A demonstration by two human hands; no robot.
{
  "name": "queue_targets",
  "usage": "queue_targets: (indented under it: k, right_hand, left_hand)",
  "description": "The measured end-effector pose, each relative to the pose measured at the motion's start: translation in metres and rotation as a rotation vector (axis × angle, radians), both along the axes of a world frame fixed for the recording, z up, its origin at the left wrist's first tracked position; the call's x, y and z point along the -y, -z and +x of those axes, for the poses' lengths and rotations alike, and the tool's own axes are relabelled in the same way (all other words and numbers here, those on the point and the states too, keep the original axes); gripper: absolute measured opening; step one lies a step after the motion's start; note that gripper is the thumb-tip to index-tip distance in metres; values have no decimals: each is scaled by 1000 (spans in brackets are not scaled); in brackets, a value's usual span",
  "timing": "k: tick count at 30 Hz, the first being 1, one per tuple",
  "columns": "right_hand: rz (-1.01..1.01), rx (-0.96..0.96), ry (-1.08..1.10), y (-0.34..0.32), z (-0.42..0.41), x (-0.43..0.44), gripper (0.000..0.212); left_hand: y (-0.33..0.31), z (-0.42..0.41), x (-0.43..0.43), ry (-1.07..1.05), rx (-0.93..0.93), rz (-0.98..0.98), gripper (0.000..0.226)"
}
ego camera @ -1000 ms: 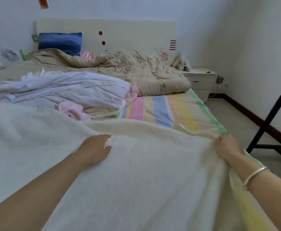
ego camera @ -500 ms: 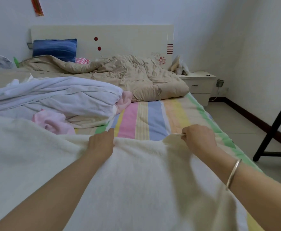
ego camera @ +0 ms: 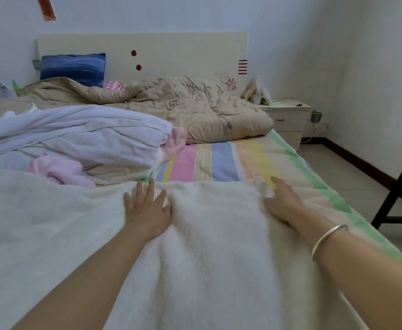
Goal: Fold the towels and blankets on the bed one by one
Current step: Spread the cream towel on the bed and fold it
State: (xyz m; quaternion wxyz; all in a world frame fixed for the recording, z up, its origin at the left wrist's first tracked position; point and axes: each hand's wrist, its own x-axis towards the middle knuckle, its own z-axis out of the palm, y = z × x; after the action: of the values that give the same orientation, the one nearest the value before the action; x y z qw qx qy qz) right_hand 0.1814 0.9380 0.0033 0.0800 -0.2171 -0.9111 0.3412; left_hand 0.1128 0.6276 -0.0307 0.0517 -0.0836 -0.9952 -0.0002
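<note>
So basically the person has a big fluffy cream blanket (ego camera: 219, 253) spread over the near end of the bed (ego camera: 221, 160), and both palms are down on it close to its far edge. The left hand (ego camera: 147, 210) lies flat with its fingers (ego camera: 150, 190) straight and spread, holding nothing, just pressing into the pile. The right hand (ego camera: 282, 203) is flat too, fingers stretched out toward the blanket's far right corner, where the fabric bunches up a little against the striped sheet. A silver bangle (ego camera: 326, 239) sits on that wrist.

Past the blanket on the left there's a crumpled white bundle (ego camera: 76, 132) with a pink towel (ego camera: 59, 169) poking out from under it, the towel just touching the cream blanket's edge. Further back, a rumpled beige quilt (ego camera: 195, 108) is heaped up against the headboard (ego camera: 171, 51), with a blue pillow (ego camera: 72, 69) propped behind it. A white nightstand (ego camera: 288, 117) stands just beside the bed in the corner, and a black frame (ego camera: 400, 177) is on the floor at the right.
</note>
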Motion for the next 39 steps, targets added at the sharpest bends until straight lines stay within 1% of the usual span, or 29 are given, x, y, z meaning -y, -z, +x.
queue_targets:
  k: [1, 2, 3, 4, 5, 6, 8, 9, 11, 12, 13, 15, 17, 20, 22, 24, 26, 29, 31, 33, 35, 37, 39]
  right_hand:
    - [123, 8, -55, 4, 6, 4, 68]
    - [224, 8, -101, 5, 14, 8, 65]
    - [299, 8, -133, 1, 24, 14, 61]
    - [345, 12, -155, -3, 36, 21, 56]
    - [391, 31, -185, -6, 51, 29, 51]
    - [437, 73, -220, -9, 72, 39, 49]
    - [489, 168, -288, -7, 117, 61, 51]
    - [500, 215, -307, -6, 144, 71, 53]
    - [508, 267, -315, -6, 192, 88, 57]
    - [494, 286, -312, -9, 219, 96, 57]
    - [471, 292, -308, -13, 240, 101, 57]
    - [413, 301, -296, -21, 287, 113, 57]
    - [340, 282, -262, -27, 330, 123, 60]
    - [249, 194, -164, -30, 390, 137, 63]
    - [219, 89, -77, -28, 422, 143, 59]
    - [155, 36, -23, -27, 448, 154, 53]
    - [65, 60, 23, -27, 468, 164, 51]
    - [-33, 168, 89, -27, 480, 171, 59]
    - [-70, 221, 99, -27, 480, 174, 61]
    - [-82, 228, 88, -28, 481, 178, 55]
    - [-42, 215, 105, -30, 485, 172, 42]
    - [37, 218, 138, -32, 496, 158, 25]
    - [113, 260, 175, -34, 512, 139, 17]
  left_hand:
    - [0, 2, 2, 34, -57, -35, 54]
    - [-4, 7, 3, 91, -159, -66, 50]
    - [-8, 15, 2, 152, -269, -63, 45]
    - [-10, 25, -1, 200, -345, -14, 40]
    - [-12, 40, -5, 233, -357, 62, 36]
    - [-16, 61, -11, 264, -297, 150, 35]
    - [-23, 108, -20, 319, -198, 320, 42]
    - [-25, 134, -22, 363, -195, 354, 46]
    - [-24, 184, -19, 461, -245, 313, 48]
    - [-22, 214, -14, 504, -222, 307, 49]
    - [-18, 240, -8, 545, -157, 317, 53]
    - [-14, 296, 9, 591, -7, 304, 74]
    - [-11, 341, 31, 600, 34, 305, 88]
    - [-13, 388, 66, 613, 104, 330, 92]
    - [-15, 411, 88, 588, 102, 432, 83]
    - [-22, 434, 107, 533, 74, 527, 64]
    - [-26, 456, 123, 503, 7, 623, 48]
    - [-38, 486, 141, 472, -113, 693, 27]
    - [-47, 505, 149, 484, -243, 653, 18]
    - [-48, 522, 158, 586, -340, 527, 18]
    - [-40, 527, 166, 670, -334, 394, 21]
    - [-32, 525, 175, 658, -305, 308, 24]
    - [-30, 522, 179, 614, -303, 279, 24]
